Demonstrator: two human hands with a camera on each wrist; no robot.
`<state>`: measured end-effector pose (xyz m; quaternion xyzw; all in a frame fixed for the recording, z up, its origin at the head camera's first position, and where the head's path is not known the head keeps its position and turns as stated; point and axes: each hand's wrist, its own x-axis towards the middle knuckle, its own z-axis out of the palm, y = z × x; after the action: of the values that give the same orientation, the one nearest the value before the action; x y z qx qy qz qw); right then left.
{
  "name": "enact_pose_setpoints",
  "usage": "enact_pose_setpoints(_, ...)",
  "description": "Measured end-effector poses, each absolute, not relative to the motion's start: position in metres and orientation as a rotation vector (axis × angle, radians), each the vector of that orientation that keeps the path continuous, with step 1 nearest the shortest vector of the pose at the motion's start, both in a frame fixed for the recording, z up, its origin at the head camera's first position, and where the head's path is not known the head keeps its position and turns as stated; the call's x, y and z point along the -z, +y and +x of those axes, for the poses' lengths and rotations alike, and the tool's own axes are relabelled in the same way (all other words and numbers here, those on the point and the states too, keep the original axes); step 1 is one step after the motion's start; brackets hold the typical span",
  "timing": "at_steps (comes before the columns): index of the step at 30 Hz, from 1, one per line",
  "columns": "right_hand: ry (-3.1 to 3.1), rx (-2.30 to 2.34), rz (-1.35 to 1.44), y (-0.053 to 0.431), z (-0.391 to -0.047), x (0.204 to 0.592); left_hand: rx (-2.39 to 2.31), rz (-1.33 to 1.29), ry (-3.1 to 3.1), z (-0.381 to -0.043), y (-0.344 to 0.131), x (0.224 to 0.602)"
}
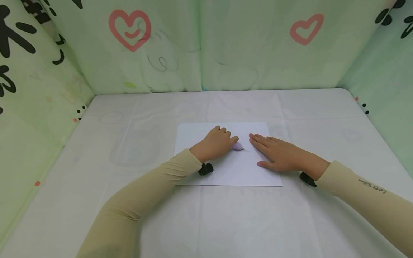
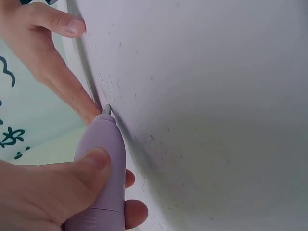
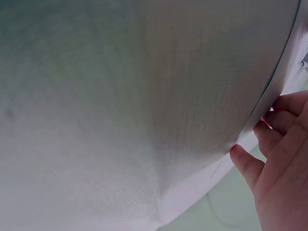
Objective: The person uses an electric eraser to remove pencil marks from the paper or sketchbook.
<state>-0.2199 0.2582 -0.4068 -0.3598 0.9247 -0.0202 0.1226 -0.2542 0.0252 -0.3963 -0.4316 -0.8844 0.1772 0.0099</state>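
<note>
My left hand [image 1: 218, 143] grips a thick lavender pen-shaped tool [image 2: 103, 163], thumb along its side and other fingers curled beneath. The tool's narrow grey tip [image 2: 107, 109] is right at the surface of a white sheet [image 1: 238, 175]. Small dark specks and short strokes are scattered over the sheet near the tip in the left wrist view. My right hand [image 1: 277, 152] rests flat on the right part of the sheet, fingers straight and pointing toward the tool, thumb apart. In the right wrist view, its fingertips [image 3: 237, 151] touch near the sheet's edge.
The sheet lies on a table [image 1: 155, 218] covered with a creased white cloth. Pale green panels [image 1: 226, 46] with hearts and black marks stand behind and on both sides. Each wrist carries a small black camera, such as the left one [image 1: 205, 169].
</note>
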Motion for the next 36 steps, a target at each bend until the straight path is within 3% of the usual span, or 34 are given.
enact_pose_setpoints(36,2.709,0.073,-1.088,0.2592,-0.2207,0.4088,-0.536,-1.376,-2.734,-0.2536,0.0267,0.3972)
